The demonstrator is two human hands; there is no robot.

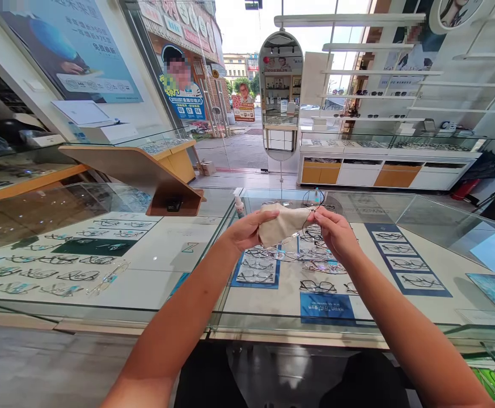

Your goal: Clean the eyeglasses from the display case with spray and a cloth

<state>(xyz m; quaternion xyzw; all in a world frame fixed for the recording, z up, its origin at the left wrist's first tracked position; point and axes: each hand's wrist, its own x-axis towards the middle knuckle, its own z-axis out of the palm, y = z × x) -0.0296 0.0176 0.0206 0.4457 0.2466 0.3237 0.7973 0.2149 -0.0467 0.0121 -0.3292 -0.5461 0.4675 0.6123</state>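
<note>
A beige cloth (284, 224) is held up in front of me, above the glass counter. My left hand (251, 228) is closed on its left end, thumb on top. My right hand (334, 226) pinches at the cloth's tapered right end, where a thin dark eyeglass frame (303, 225) shows by the fingertips. The cloth hides most of that frame. Just behind the fingers a dark round rim (314, 198) is visible; I cannot tell whether it belongs to the same eyeglasses. A small bottle (239, 205) stands behind my left hand.
Below the hands, the glass display case (264, 309) holds rows of eyeglasses (317, 286) and a blue card (327, 307). More eyeglasses (77, 276) lie in the left case. A brown wooden stand (145, 170) is at left. An oval mirror (281, 96) stands beyond.
</note>
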